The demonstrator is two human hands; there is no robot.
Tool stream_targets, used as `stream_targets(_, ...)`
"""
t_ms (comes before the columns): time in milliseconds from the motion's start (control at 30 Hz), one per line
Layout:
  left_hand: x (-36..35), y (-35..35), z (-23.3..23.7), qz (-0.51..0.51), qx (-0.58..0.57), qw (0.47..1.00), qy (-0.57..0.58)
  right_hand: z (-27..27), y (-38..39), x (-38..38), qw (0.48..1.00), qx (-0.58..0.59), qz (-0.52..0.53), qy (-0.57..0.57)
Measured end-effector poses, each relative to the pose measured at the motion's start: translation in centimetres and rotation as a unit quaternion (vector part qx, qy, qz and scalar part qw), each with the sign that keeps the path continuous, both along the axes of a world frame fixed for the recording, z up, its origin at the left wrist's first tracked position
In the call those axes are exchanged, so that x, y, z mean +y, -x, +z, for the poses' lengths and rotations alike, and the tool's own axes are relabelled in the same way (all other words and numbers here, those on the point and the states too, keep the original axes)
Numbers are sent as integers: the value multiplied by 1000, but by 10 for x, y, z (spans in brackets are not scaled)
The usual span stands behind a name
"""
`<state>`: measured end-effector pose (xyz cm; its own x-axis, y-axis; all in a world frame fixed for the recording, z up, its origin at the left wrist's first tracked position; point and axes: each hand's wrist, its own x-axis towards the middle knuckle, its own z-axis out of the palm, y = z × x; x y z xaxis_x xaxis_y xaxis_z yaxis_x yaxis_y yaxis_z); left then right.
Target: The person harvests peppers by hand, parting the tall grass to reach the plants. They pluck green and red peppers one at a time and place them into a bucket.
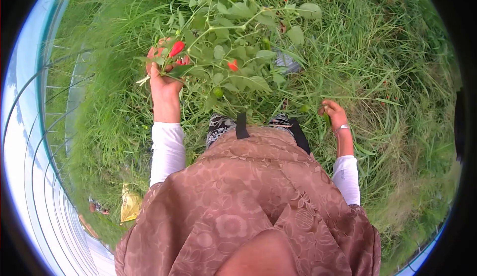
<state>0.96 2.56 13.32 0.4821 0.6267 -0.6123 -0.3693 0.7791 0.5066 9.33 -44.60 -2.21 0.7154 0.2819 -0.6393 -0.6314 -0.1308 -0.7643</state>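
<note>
1. Left hand (164,79): fingers clenched round red chillies (171,52), which sit at the fingers' 12 o'clock, bunched upright, seemingly so none drop.
2. Right hand (334,113): fingers appear pinched on a green pod (327,120), held low at its 7 o'clock.
3. Plant (238,42): at the left hand's 3 o'clock, between the hands, with a red fruit (232,66) hanging on it.
4. Grass (397,67): all round.

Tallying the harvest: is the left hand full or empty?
Full: the left hand grips a bunch of red chilies beside the pepper plant.
</note>
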Motion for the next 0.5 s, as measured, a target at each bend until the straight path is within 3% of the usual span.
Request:
stream_targets(67,-5,-4,6,-48,4,999,-7,2,5,3,987,-71,122,82)
stream_targets(100,-12,-9,12,-21,46,999,-1,1,9,4,987,-54,133,74)
stream_targets(233,-6,-10,0,-20,39,999,-9,12,20,14,983,2,175,57)
stream_targets(300,-8,-13,0,-14,46,999,-10,18,33,21,968,56,244,-3)
stream_targets(433,-10,-15,3,-27,11,1000,-4,4,81,23,950,62,296,78)
stream_targets(500,-10,-16,5,-10,-1,1000,23,-13,104,11,904,-246,306,171)
